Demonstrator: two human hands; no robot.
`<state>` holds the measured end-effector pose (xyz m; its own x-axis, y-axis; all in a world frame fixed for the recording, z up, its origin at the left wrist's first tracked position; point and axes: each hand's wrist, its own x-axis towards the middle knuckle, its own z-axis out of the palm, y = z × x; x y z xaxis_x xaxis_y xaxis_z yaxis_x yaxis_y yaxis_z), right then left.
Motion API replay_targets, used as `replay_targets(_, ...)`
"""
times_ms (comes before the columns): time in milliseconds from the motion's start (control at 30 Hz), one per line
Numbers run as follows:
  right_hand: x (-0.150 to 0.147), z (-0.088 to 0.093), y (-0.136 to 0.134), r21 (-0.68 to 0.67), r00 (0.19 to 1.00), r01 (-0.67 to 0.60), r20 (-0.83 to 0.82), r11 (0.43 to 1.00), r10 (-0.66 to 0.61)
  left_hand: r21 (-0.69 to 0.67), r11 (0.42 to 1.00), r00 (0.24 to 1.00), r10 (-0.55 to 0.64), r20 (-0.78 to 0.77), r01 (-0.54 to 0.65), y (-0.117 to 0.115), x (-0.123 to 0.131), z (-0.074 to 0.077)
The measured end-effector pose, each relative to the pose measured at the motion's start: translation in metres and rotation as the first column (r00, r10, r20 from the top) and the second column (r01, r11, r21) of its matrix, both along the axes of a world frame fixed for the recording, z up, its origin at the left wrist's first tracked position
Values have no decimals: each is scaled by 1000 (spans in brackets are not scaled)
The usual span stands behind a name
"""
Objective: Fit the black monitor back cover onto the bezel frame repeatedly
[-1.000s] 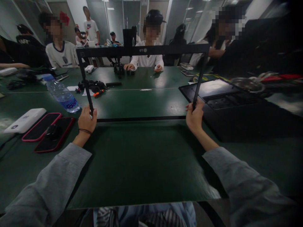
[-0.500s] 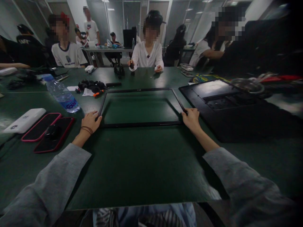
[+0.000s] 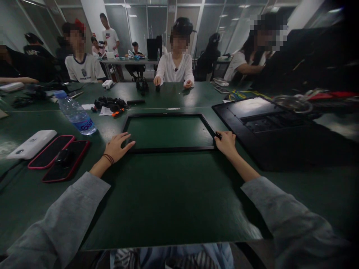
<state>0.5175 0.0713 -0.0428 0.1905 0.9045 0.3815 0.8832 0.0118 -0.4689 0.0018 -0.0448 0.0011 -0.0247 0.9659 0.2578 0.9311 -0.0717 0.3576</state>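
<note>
A thin black rectangular frame [image 3: 174, 150], like a monitor bezel, lies flat on the green table in front of me. My left hand [image 3: 117, 147] is open at its near left corner, fingers apart and thumb stretched over the corner; whether it touches the frame is hard to tell. At the other end, my right hand [image 3: 226, 143] is closed round the right side of the frame, with the thumb on the inner side. Beyond that hand rests a large black panel [image 3: 241, 145], like a monitor's back cover.
A water bottle [image 3: 77, 116], a white power bank [image 3: 32, 144] and two red-edged phones [image 3: 52, 151] are on the left. Behind the frame lies a heap of black gear [image 3: 109, 104]. A person in white [image 3: 174, 69] sits across the green table [image 3: 168, 201].
The frame's far edge has come down, so the frame now lies flat. My left hand has let go of its side and opened, shifting right. My right hand has stayed on the frame.
</note>
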Motion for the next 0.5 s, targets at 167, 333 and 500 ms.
replay_targets(167, 0, 18, -14, 129, 998, -48, -31, 990, 53, -76, 988, 989, -137, -48, 134, -11, 20, 8)
replay_targets(333, 21, 55, -43, 246, 982, 188, -22, 951, -189, -67, 991, 993, -113, 17, 114, -13, 24, 13)
replay_targets(500, 90, 57, -71, 186, 754, 657, -172, 731, -634, -89, 989, 991, 120, 55, -115, -13, 25, 14)
